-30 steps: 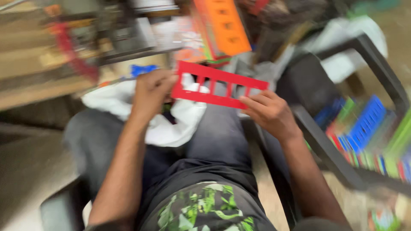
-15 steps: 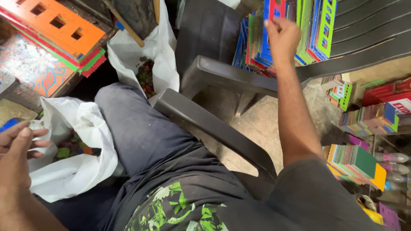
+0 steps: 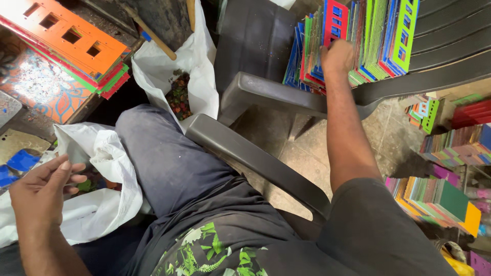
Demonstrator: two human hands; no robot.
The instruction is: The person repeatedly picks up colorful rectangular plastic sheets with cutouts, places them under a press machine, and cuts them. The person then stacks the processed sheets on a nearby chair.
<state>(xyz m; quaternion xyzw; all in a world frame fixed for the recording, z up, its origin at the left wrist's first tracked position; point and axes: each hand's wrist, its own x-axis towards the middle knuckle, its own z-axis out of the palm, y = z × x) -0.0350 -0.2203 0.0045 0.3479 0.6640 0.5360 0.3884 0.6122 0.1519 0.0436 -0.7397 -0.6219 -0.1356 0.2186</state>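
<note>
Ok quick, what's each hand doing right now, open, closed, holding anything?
Left hand: loosely open, empty, over the white bag.
Right hand: closed against the upright coloured panels on the chair; whether it grips one cannot be told.

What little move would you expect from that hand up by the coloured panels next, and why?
Probably let go and draw back: the right hand is pressed against the upright coloured panels on the neighbouring chair, while the left hand waits empty over the white bag.
</note>
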